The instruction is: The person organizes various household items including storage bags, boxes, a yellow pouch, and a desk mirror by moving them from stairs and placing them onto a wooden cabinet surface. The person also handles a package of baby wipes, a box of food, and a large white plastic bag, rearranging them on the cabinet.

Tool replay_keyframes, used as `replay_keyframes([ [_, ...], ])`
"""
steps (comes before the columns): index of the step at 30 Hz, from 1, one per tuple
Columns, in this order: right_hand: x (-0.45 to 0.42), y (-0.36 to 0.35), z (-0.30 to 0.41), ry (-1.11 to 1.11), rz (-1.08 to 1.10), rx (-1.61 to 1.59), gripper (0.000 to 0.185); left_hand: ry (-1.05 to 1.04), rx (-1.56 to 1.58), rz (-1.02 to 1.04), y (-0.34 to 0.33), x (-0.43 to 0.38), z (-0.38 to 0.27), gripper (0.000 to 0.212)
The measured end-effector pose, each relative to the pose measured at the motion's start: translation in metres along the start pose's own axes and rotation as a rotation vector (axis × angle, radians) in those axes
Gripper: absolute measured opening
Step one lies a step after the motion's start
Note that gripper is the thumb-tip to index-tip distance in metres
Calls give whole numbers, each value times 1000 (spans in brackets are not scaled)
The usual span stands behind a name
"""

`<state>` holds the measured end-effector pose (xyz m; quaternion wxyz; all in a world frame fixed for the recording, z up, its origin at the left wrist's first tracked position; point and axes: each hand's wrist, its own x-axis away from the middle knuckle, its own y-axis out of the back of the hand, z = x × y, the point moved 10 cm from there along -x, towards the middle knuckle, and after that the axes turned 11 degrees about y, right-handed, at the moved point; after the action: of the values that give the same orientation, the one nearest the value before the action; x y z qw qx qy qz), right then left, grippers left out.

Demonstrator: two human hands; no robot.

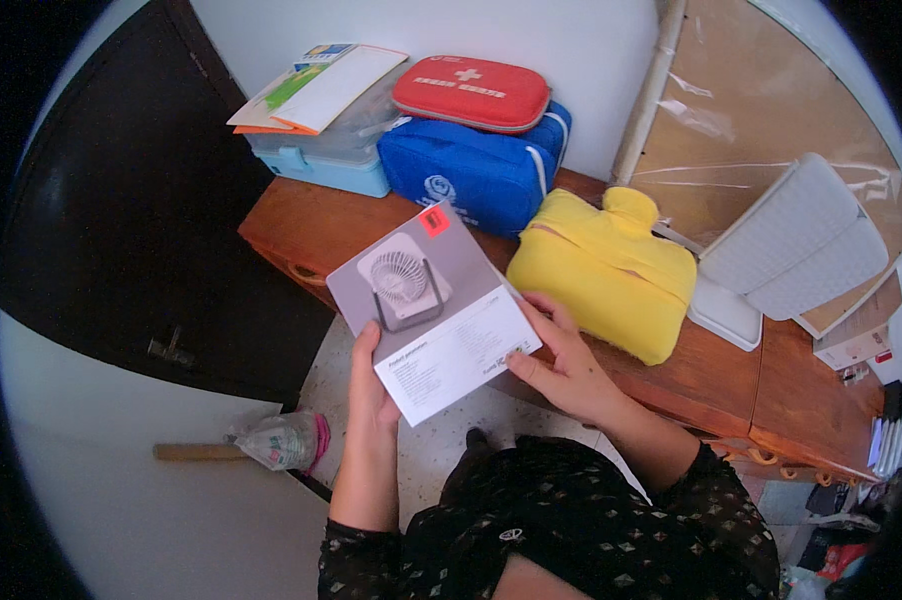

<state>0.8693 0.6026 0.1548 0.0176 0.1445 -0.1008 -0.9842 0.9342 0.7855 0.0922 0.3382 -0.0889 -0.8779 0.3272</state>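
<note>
Between both hands I hold a cardboard fan box, tilted, in front of the wooden cabinet. Its grey face carries a picture of a small square fan on a stand and a red sticker; the white side bears printed writing. My left hand grips the lower left edge, thumb on the grey face. My right hand clasps the right end, with its thumb on the white side. Just beyond the right hand, a yellow fabric-covered hot-water bottle lies on the cabinet top. Fingers beneath the box are partly hidden.
On the wooden cabinet stand a blue fabric bag under a red first-aid case, and a light-blue plastic box topped with papers. A white folding lamp-like device stands right. A bagged bin is at lower left.
</note>
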Motion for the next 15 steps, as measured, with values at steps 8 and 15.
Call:
replay_keyframes([
  [8,-18,-10,2,-69,-19,131,56,61,17,54,-11,-14,-25,61],
  [15,-16,-29,-18,-311,-157,-543,60,113,-20,49,-6,-21,-19,66],
])
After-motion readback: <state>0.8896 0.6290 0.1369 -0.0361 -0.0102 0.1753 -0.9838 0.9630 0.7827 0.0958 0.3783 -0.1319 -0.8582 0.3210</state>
